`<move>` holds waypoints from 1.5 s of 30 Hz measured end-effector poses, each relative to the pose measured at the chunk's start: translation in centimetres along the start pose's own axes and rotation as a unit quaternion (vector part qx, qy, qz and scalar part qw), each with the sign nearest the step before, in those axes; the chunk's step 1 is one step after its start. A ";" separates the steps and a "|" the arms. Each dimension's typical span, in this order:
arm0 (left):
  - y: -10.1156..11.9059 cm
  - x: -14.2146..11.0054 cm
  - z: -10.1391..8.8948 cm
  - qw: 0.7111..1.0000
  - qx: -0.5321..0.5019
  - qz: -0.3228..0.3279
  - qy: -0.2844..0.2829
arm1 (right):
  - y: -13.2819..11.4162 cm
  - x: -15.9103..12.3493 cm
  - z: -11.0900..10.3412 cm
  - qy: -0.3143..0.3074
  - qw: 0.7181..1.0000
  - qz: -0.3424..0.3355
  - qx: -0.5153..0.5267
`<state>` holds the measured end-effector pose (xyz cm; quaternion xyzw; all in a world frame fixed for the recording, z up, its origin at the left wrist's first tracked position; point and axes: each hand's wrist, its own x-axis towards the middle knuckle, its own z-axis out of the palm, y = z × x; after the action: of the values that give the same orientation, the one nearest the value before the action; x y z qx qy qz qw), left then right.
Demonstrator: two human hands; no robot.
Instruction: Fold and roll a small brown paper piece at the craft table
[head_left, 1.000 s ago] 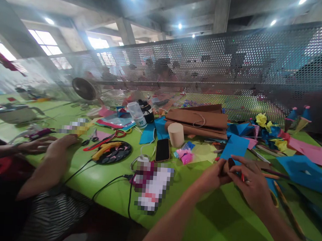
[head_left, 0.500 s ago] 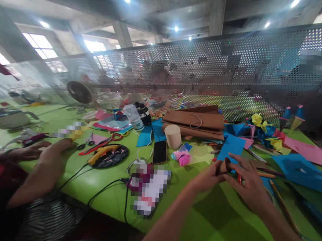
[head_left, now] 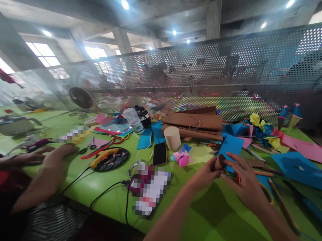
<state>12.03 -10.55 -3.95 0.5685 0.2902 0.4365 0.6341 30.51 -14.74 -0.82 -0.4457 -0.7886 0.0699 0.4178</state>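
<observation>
I read the bench (head_left: pixel 98 184) as smooth and semi-gloss, the partition (head_left: pixel 180 78) as perforated metal, the held brown piece (head_left: pixel 220 161) as matt, the blue sheet (head_left: pixel 231 145) as matt paper, the bottle (head_left: pixel 132 119) as translucent plastic.

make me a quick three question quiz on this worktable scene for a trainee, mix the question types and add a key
1. True or false: the yellow corded tool rests on the round black plate.

2. Which is nearest the rectangular black-screened phone?
A) cream cylinder
B) round grey fan
C) crumpled yellow paper flowers

3. What colour is the small piece held in the person's bare left hand?

Key: 1 true; 2 A; 3 brown
</observation>
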 end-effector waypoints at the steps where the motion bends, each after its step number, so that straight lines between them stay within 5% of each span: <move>1: 0.2 0.0 0.0 1.000 0.002 -0.007 0.004 | 0.1 0.0 -0.2 0.017 1.000 0.008 0.014; 7: 1.1 -0.5 0.0 0.999 0.008 -0.032 -0.005 | 0.4 0.1 -1.1 0.074 0.992 0.049 0.090; 16: 0.2 -0.1 -0.1 0.999 -0.037 -0.011 -0.003 | -0.1 0.1 -0.2 0.010 0.998 -0.024 -0.048; 23: -0.5 0.1 -0.4 1.000 -0.012 -0.002 -0.007 | 0.0 -0.1 0.7 -0.002 0.999 -0.029 -0.035; 28: 0.2 -0.1 -0.6 0.999 -0.005 -0.020 0.044 | 0.3 0.1 -0.3 0.046 0.998 0.015 0.043; 34: -0.2 -0.2 -1.1 0.999 -0.018 -0.037 0.032 | 1.0 0.3 -0.7 0.071 0.980 0.106 0.156; 45: -0.6 -0.2 -1.2 0.999 -0.023 -0.042 0.012 | 0.8 0.4 0.2 0.027 0.996 0.025 0.083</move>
<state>11.05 -10.18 -4.77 0.5356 0.3110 0.4230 0.6614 30.81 -13.95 -1.07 -0.4310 -0.7571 0.1339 0.4724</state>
